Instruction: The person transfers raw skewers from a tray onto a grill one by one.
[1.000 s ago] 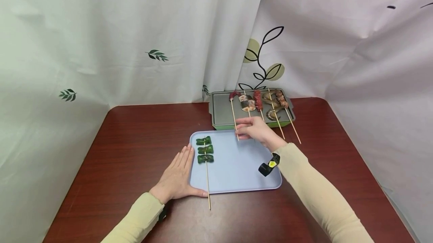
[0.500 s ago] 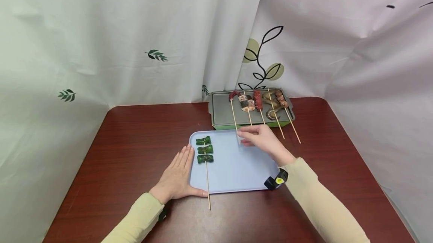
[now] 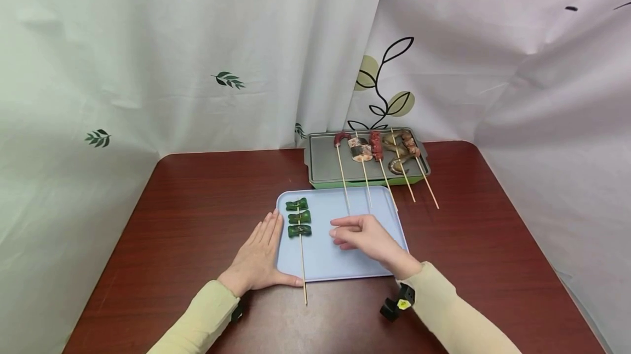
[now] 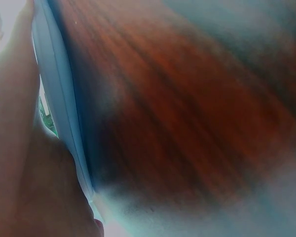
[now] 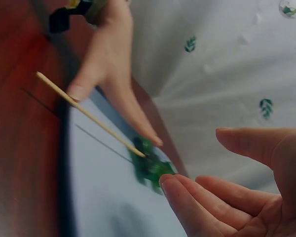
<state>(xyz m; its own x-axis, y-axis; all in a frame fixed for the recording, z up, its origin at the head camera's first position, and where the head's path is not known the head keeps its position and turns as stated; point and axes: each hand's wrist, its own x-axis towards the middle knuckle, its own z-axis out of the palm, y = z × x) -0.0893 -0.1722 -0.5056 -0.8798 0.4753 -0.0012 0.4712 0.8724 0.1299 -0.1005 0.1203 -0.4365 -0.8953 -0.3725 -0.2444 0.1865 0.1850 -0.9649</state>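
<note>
A skewer of green pepper pieces (image 3: pixel 299 217) lies along the left side of a pale blue tray (image 3: pixel 327 266), its bare stick reaching past the front edge. My left hand (image 3: pixel 257 260) rests against the tray's left edge, fingers straight, thumb at the front rim beside the stick. Over the middle of the tray is my right hand (image 3: pixel 363 238), fingers loosely bent. The right wrist view shows its thumb (image 5: pixel 246 143) and fingers apart, with nothing between them. In the left wrist view the tray rim (image 4: pixel 64 94) runs beside the left hand.
A grey grill pan (image 3: pixel 322 162) with a green base stands behind the tray. On it lie several skewers: a dark red curved piece (image 3: pixel 341 138), a fish chunk (image 3: pixel 361 149), red meat (image 3: pixel 376 146), shrimp (image 3: pixel 396 166) and brownish meat (image 3: pixel 410 144). Some sticks overhang the tray.
My right hand has left the stick of the dark red skewer and moved toward me over the tray, holding nothing. The left hand and the skewers have stayed put.
</note>
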